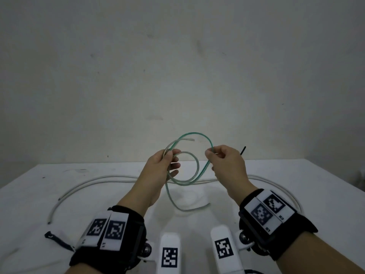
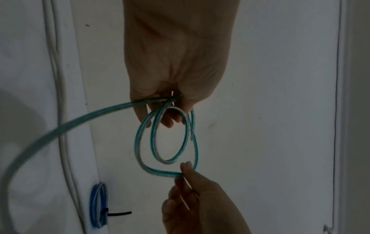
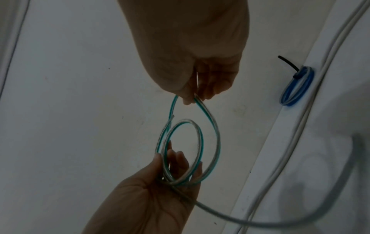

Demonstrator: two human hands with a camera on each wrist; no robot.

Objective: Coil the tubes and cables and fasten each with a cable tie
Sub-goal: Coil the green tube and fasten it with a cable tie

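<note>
Matte white cloth, creased and lightly stained, covers the table [image 1: 296, 175], and a scuffed pale wall rises behind it. Above the cloth a clear, glossy tube with a green stripe [image 1: 194, 165] is held in two round loops, a small one inside a larger teardrop-shaped one. The crossing of the loops is gripped by the left hand [image 1: 164, 167], thumb pressed on top and fingers curled beneath. The outer loop is pinched between thumb and forefinger of the right hand [image 1: 225, 165], the other fingers being folded in. The tube's loose tail hangs down to the cloth in a soft curve. A long white cable [image 1: 88, 183], smooth and doubled, is laid in a wide arc across the table. Beside it a flat coil of blue-striped tube [image 3: 296, 87] is seen, bound by a thin black cable tie [image 3: 290, 66] whose stiff end sticks out.
</note>
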